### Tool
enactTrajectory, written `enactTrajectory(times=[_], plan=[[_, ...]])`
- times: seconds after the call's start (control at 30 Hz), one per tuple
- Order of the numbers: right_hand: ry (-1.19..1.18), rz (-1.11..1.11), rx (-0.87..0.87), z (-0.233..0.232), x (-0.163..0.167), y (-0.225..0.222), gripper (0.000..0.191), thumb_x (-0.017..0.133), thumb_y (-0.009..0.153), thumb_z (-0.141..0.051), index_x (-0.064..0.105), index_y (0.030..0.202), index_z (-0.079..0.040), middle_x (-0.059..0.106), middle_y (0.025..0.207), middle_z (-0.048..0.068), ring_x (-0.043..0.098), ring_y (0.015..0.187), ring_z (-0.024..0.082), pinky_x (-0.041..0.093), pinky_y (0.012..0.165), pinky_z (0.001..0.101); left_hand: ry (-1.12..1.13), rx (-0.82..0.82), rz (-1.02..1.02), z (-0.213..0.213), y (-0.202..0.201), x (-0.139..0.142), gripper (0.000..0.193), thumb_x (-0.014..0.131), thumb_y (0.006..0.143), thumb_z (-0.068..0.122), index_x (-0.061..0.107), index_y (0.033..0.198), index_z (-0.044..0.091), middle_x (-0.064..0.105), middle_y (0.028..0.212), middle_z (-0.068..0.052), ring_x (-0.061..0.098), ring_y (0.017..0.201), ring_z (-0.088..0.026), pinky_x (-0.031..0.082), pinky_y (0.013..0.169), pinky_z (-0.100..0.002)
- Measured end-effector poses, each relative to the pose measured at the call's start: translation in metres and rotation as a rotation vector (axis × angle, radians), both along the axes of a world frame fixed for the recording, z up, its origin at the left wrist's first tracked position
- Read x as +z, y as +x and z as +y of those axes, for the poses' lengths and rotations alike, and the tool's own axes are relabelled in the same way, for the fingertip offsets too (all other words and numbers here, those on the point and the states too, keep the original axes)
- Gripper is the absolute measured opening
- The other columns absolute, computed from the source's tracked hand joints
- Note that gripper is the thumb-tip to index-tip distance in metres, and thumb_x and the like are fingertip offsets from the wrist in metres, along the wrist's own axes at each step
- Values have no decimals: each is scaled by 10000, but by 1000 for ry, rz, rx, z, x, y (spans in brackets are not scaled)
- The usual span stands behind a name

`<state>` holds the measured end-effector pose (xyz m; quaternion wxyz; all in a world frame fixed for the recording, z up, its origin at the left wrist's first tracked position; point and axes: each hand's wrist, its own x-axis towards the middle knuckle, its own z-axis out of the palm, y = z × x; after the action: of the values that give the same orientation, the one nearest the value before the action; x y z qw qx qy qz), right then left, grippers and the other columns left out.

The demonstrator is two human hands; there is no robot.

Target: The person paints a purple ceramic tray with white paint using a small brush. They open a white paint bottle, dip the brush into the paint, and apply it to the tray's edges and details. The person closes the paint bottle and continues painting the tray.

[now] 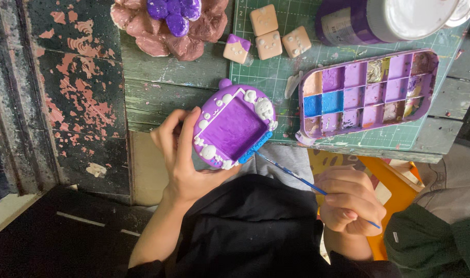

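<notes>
My left hand [181, 157] holds a purple clay frame [232, 126] with white raised ornaments and a square hollow, tilted up over the table edge. My right hand [349, 200] grips a thin blue paintbrush [297, 177]. Its tip touches a blue strip on the frame's lower right rim. To the right, on the green cutting mat [276, 72], lies a purple paint palette [368, 92] with many small wells of purple, blue and pink paint.
A clay flower [169, 28] with purple centre sits at the top left. Several small square clay tiles [268, 33] lie on the mat. A large purple paint jar [384, 19] lies at the top right. The worn wooden table [163, 87] ends above my lap.
</notes>
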<state>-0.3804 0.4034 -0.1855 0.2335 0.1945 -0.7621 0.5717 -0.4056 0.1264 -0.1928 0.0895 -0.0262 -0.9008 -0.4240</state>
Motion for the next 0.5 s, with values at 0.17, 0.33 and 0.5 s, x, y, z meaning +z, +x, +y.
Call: enactTrajectory(times=[0.17,0.33,0.5], plan=[[4,5,18,1,-1,-1,465,478,1100,-317,529,760,-5,644,705,162,667,716,279,598,626,404,-7,-5,13,-1,0,-1,1014,999,640,331,498,1456,-4,457,1398,-197,437,1271,-356,394,1088,-492],[-16,-11,7,1,-1,2,455,487,1098,-327,530,772,-11,650,729,164,665,732,286,599,645,406,-6,-4,12,-1,1,-2,1011,996,635,325,501,1453,-5,458,1396,-197,434,1268,-353,393,1087,-489],[10,-47,0,2,3,4,451,489,1101,-330,530,781,-14,651,738,165,672,739,294,603,660,420,4,-8,10,-1,0,-2,1023,998,631,335,498,1454,-10,451,1399,-201,428,1269,-356,395,1083,-492]])
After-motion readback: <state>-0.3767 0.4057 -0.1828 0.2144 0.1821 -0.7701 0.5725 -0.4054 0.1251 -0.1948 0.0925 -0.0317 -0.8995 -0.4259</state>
